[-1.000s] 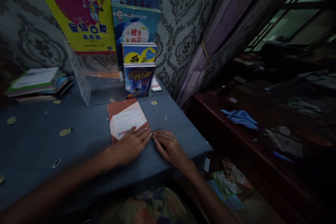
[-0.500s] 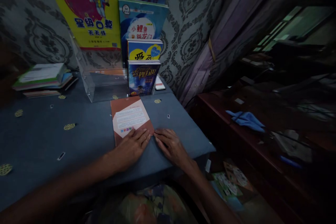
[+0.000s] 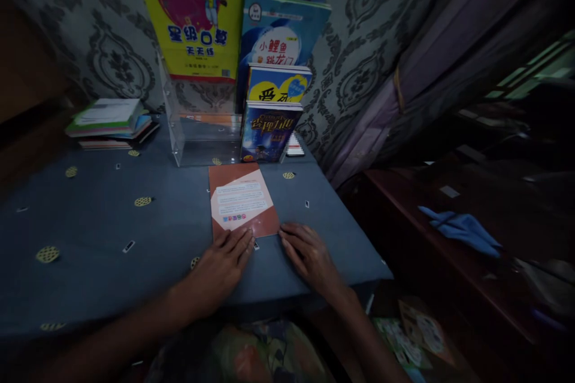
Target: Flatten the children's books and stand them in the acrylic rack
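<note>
resting flat hands (image 3: 220, 269) beside thin rectangular booklet (image 3: 241, 200)

The left hand (image 3: 220, 269) drew back until only its fingertips met the booklet's (image 3: 242, 200) lower edge; the right hand (image 3: 312, 257) parted from it, toward lower centre-right.
</note>
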Action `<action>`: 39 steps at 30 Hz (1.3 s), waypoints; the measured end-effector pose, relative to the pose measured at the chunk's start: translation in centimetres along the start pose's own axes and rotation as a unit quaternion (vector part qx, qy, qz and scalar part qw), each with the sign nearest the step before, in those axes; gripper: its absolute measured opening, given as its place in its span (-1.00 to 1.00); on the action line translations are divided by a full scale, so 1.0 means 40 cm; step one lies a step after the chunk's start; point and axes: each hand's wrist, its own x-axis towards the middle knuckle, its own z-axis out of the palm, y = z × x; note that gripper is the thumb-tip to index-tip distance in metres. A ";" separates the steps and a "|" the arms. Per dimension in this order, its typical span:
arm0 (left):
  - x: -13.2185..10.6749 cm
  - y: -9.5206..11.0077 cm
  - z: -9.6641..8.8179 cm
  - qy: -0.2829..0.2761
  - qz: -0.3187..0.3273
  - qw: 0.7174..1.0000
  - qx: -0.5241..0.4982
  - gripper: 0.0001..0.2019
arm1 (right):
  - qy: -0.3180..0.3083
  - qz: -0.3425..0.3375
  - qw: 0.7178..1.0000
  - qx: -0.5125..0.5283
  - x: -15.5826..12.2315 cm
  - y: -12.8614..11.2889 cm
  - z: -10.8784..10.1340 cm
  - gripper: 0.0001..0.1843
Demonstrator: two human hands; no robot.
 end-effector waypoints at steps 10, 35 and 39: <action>-0.095 0.009 0.010 0.054 -0.058 0.997 -0.009 -0.47 | -0.010 -0.049 0.999 -0.017 -0.001 0.004 0.002 -0.69; -0.125 0.021 0.019 0.144 -0.123 0.982 -0.020 -0.64 | -0.280 -0.161 0.939 0.120 0.212 -0.129 0.104 -0.50; -0.125 0.018 0.016 0.140 -0.113 0.984 -0.016 -0.62 | -0.301 -0.156 0.934 0.116 0.244 -0.111 0.126 -0.49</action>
